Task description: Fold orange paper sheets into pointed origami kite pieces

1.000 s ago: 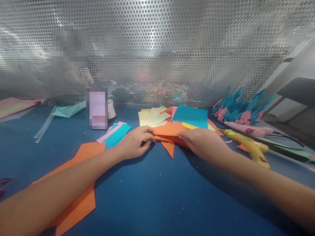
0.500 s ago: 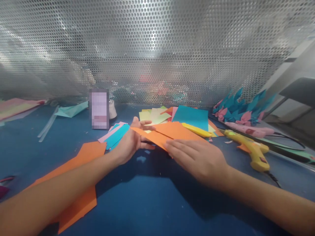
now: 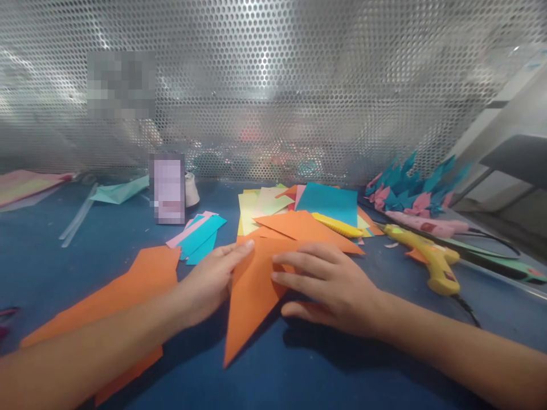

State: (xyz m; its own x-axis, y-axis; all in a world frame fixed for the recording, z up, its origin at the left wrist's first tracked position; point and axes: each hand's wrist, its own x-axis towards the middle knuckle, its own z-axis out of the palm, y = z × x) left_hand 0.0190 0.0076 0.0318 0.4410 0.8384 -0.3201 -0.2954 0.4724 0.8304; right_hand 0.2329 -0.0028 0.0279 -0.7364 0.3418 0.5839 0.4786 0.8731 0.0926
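A folded piece of orange paper [image 3: 258, 279] is held up over the blue table, a pointed corner hanging toward me. My left hand [image 3: 213, 279] pinches its left edge, thumb on top and the other fingers hidden beneath. On the right side of the paper lie the fingertips of my right hand [image 3: 329, 285], with the fingers stretched and the thumb apart below. More folded orange paper [image 3: 303, 225] lies just behind, beside a yellow utility knife [image 3: 339, 226]. Under my left forearm is a larger orange sheet [image 3: 141, 285].
Blue and pink paper strips [image 3: 203, 242] lie left of centre, near a phone [image 3: 168, 188] and a white spool [image 3: 192, 191]. Teal paper [image 3: 329, 202] lies at the back. On the right are a yellow glue gun [image 3: 440, 265] and blue paper shapes [image 3: 419, 185]. Perforated metal [image 3: 265, 85] stands behind.
My left hand has come nearer and gone from spread fingers to a pinch on orange paper. That paper now points toward me, apart from the orange paper behind. My right hand has moved slightly.
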